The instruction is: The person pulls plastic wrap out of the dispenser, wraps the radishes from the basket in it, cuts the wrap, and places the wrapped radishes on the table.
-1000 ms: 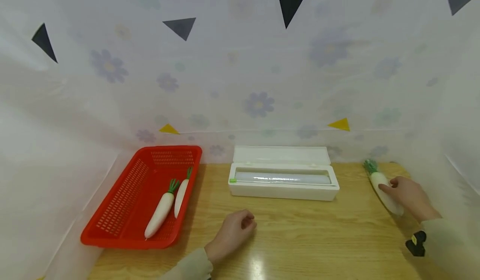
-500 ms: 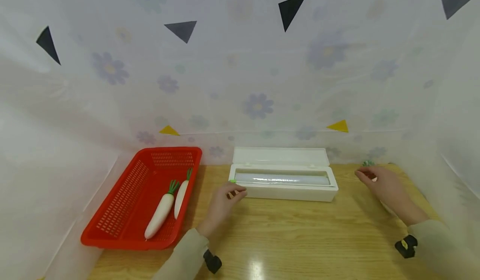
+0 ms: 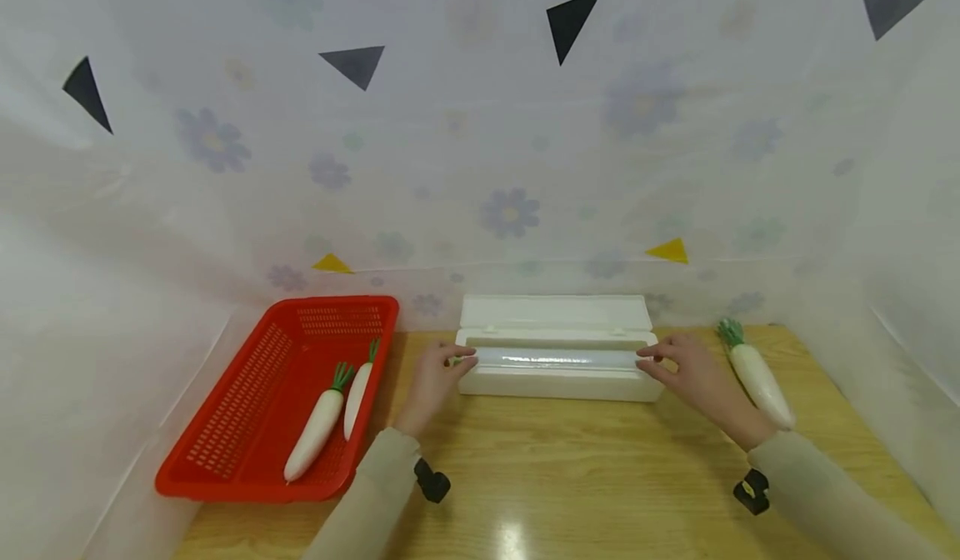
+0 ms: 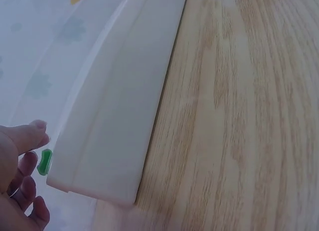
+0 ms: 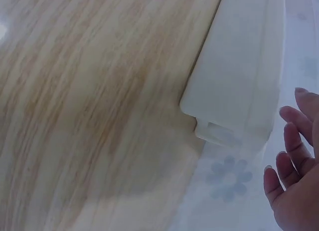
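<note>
A white cling film box (image 3: 558, 385) lies on the table, its lid (image 3: 557, 313) raised and the film roll (image 3: 555, 358) showing inside. My left hand (image 3: 435, 381) is at the box's left end, thumb and forefinger slightly apart at the roll's edge. In the left wrist view its fingers bend loosely beside a green slider (image 4: 45, 162). At the opposite end my right hand (image 3: 693, 381) has its thumb and forefinger over the roll's right edge, a small gap between the tips. The right wrist view has its fingers (image 5: 294, 146) loosely bent just past the box end.
A red basket (image 3: 176, 468) at the left holds two white radishes with green tops, one (image 3: 315, 435) near the middle and one (image 3: 357, 402) along its right wall. Another white radish (image 3: 761, 385) lies on the table (image 3: 585, 477) at the right. Plastic sheeting (image 3: 480, 127) hangs behind.
My right hand has let go of the radish at the right and moved left to the box. My left hand has moved forward from the table to the box's left end.
</note>
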`<state>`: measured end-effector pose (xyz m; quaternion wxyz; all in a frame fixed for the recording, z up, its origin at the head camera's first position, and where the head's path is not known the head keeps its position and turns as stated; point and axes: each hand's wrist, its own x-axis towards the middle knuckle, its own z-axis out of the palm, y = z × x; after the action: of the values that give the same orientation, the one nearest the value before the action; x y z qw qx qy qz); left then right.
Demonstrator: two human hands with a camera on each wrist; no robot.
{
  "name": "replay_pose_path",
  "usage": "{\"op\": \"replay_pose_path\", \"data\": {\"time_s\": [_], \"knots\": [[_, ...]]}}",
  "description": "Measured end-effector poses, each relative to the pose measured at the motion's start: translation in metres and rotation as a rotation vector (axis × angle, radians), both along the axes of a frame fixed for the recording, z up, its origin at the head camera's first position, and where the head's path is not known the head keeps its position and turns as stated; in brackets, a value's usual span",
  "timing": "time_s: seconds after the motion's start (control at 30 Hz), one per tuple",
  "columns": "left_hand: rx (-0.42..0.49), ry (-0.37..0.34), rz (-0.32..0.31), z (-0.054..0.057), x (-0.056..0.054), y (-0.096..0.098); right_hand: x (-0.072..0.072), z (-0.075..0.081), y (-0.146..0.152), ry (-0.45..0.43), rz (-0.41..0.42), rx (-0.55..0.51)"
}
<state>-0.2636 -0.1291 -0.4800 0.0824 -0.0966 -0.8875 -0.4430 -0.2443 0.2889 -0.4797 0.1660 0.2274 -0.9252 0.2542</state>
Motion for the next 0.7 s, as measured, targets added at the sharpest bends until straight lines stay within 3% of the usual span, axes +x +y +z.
{"op": "replay_pose_path", "data": {"time_s": [0.13,0.43,0.57,0.7], "knots": [[-0.035,0.000,-0.016,-0.006,-0.002,-0.001,0.000,-0.010,-0.003,0.068,0.030,-0.035],[-0.047,0.038,-0.013,-0.007,-0.001,-0.002,-0.009,-0.027,-0.009,0.399,0.097,-0.003],[-0.046,0.039,-0.007,-0.006,0.001,-0.001,-0.013,-0.030,-0.010,0.449,0.090,0.013],[-0.056,0.054,-0.004,-0.007,0.001,0.001,-0.017,-0.029,-0.011,0.433,0.070,0.000]]}}
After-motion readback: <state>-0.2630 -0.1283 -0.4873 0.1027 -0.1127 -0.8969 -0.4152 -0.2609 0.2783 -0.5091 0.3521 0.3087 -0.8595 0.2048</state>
